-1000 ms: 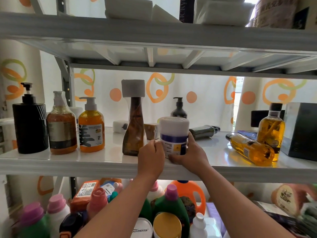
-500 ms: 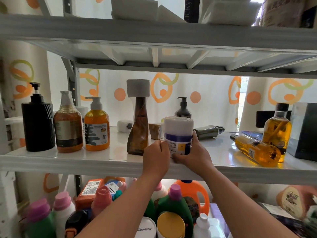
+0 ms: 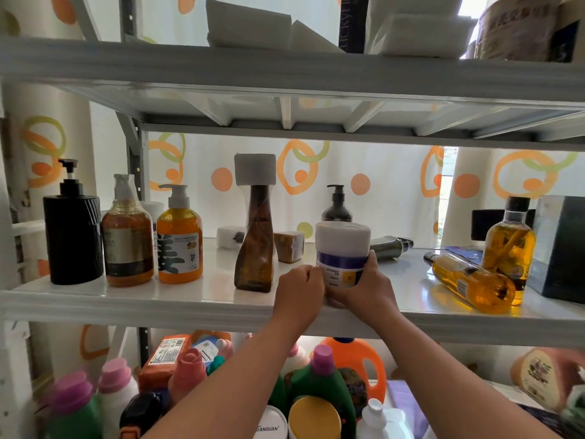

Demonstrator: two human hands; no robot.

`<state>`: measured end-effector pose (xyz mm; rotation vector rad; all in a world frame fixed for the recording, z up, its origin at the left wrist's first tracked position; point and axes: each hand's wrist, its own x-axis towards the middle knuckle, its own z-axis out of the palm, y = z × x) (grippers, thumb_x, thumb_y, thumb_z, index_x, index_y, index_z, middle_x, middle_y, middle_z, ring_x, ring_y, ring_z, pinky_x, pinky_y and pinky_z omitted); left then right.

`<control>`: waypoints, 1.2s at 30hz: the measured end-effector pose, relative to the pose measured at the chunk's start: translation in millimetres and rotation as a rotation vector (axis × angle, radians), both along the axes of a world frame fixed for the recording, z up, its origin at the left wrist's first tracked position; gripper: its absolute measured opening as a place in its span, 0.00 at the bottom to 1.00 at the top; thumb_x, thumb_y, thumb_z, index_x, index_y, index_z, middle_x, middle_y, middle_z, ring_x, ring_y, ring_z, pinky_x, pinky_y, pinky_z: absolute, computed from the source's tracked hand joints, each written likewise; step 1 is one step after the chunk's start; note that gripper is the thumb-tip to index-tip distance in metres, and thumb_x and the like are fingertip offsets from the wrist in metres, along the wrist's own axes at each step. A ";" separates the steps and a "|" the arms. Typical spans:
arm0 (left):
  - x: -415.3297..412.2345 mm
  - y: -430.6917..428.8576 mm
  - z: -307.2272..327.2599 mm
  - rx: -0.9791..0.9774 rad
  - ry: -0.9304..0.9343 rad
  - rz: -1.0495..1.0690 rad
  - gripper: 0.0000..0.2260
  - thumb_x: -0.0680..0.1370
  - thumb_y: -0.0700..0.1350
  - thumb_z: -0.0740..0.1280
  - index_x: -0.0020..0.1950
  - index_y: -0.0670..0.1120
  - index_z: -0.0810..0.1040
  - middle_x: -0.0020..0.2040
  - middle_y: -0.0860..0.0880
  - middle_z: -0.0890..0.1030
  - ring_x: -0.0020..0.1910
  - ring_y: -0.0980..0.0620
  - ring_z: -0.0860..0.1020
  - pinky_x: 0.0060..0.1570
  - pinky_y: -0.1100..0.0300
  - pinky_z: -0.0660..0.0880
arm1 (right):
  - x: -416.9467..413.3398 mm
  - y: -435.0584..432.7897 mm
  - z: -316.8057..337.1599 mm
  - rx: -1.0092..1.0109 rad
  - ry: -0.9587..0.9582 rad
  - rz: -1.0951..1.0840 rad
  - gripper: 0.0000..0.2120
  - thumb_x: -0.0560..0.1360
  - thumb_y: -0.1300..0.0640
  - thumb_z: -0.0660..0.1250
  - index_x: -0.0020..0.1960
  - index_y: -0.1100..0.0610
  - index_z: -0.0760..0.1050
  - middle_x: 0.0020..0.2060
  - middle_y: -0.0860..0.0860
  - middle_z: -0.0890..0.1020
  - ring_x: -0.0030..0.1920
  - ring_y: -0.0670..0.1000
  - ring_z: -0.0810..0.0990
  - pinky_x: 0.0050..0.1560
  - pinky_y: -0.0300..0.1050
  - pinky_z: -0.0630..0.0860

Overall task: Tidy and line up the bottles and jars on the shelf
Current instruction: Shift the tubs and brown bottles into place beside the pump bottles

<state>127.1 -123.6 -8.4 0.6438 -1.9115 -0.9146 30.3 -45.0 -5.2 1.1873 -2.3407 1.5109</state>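
Note:
A white jar with a purple band (image 3: 342,245) stands near the front edge of the white middle shelf (image 3: 190,299). My right hand (image 3: 367,286) wraps its right side and my left hand (image 3: 299,289) presses its lower left. Left of it stand a tall brown bottle with a grey cap (image 3: 255,229), an orange pump bottle (image 3: 179,239), an amber bottle (image 3: 128,236) and a black pump bottle (image 3: 72,229). To the right an amber bottle (image 3: 471,282) lies on its side before an upright amber bottle (image 3: 509,248).
At the back of the shelf are a dark pump bottle (image 3: 336,205), a lying silver tube (image 3: 391,247), a small brown block (image 3: 288,247) and a white item (image 3: 229,236). A dark box (image 3: 560,248) stands far right. The lower shelf is crowded with detergent bottles (image 3: 319,384).
Both hands have kept hold of the white jar near the shelf's front edge, and it has stayed about where it was beside the brown bottle. The view has drifted slightly.

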 end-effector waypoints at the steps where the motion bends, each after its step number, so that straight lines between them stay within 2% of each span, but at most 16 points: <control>1: -3.5 2.7 0.8 0.012 -0.006 -0.018 0.16 0.81 0.46 0.53 0.46 0.43 0.79 0.45 0.47 0.82 0.44 0.54 0.78 0.39 0.69 0.72 | -2.4 2.8 0.9 0.006 -0.007 -0.018 0.42 0.60 0.48 0.79 0.67 0.54 0.59 0.54 0.52 0.78 0.48 0.49 0.74 0.44 0.41 0.72; 4: -14.4 12.5 1.4 -0.019 -0.041 -0.042 0.16 0.82 0.46 0.53 0.48 0.41 0.79 0.46 0.46 0.81 0.43 0.54 0.77 0.36 0.70 0.68 | -11.5 12.0 2.3 0.059 -0.011 -0.082 0.48 0.60 0.44 0.77 0.71 0.55 0.54 0.58 0.53 0.77 0.54 0.53 0.76 0.51 0.49 0.76; 6: -20.7 17.9 1.2 -0.055 -0.063 -0.046 0.17 0.82 0.46 0.52 0.48 0.41 0.79 0.45 0.48 0.81 0.41 0.56 0.76 0.34 0.71 0.67 | -17.6 18.7 3.8 0.096 -0.026 -0.111 0.52 0.60 0.42 0.77 0.74 0.54 0.50 0.61 0.54 0.75 0.60 0.56 0.75 0.58 0.55 0.75; 8: -26.4 23.1 1.8 -0.096 -0.110 -0.048 0.16 0.82 0.46 0.52 0.48 0.43 0.78 0.43 0.51 0.77 0.36 0.59 0.73 0.32 0.73 0.64 | -22.9 25.2 5.3 0.104 -0.048 -0.123 0.53 0.62 0.43 0.77 0.74 0.55 0.48 0.62 0.54 0.75 0.61 0.57 0.74 0.59 0.54 0.75; 13: -38.6 37.2 5.5 -0.041 -0.115 -0.118 0.17 0.82 0.46 0.52 0.49 0.42 0.78 0.47 0.46 0.80 0.41 0.55 0.74 0.33 0.71 0.65 | -31.4 37.3 4.8 0.069 -0.087 -0.143 0.52 0.63 0.48 0.77 0.75 0.57 0.47 0.64 0.55 0.73 0.63 0.58 0.73 0.57 0.51 0.74; 18: -47.0 48.2 7.4 -0.097 -0.169 -0.161 0.14 0.82 0.45 0.51 0.45 0.44 0.75 0.43 0.49 0.76 0.35 0.60 0.71 0.32 0.71 0.64 | -41.0 45.9 4.9 0.043 -0.103 -0.181 0.52 0.62 0.49 0.78 0.74 0.58 0.48 0.64 0.57 0.72 0.63 0.58 0.73 0.56 0.51 0.74; 21: -49.1 54.9 7.9 -0.026 -0.122 -0.210 0.16 0.82 0.44 0.52 0.45 0.41 0.76 0.45 0.43 0.79 0.40 0.53 0.74 0.35 0.66 0.67 | -44.9 49.4 3.8 0.025 -0.115 -0.202 0.56 0.62 0.48 0.78 0.75 0.57 0.44 0.66 0.58 0.69 0.65 0.59 0.71 0.59 0.53 0.73; 24: -50.1 59.0 8.8 -0.013 -0.103 -0.218 0.14 0.81 0.44 0.53 0.41 0.42 0.75 0.45 0.41 0.80 0.41 0.51 0.74 0.36 0.63 0.68 | -45.9 51.0 5.9 0.050 -0.122 -0.223 0.59 0.62 0.46 0.78 0.76 0.56 0.40 0.67 0.59 0.67 0.67 0.60 0.68 0.63 0.55 0.71; 30: -52.8 62.1 7.7 -0.003 -0.115 -0.247 0.16 0.81 0.45 0.53 0.34 0.49 0.70 0.39 0.47 0.76 0.39 0.52 0.74 0.36 0.63 0.69 | -44.2 54.9 7.5 0.038 -0.132 -0.210 0.57 0.64 0.48 0.77 0.76 0.57 0.40 0.68 0.59 0.68 0.67 0.59 0.69 0.62 0.54 0.71; 36: -49.1 62.2 9.0 0.011 -0.121 -0.272 0.15 0.81 0.45 0.53 0.39 0.46 0.72 0.41 0.46 0.77 0.39 0.53 0.74 0.36 0.64 0.69 | -35.9 56.6 6.5 0.045 -0.102 -0.211 0.54 0.68 0.52 0.74 0.76 0.58 0.36 0.68 0.58 0.69 0.67 0.58 0.69 0.62 0.53 0.71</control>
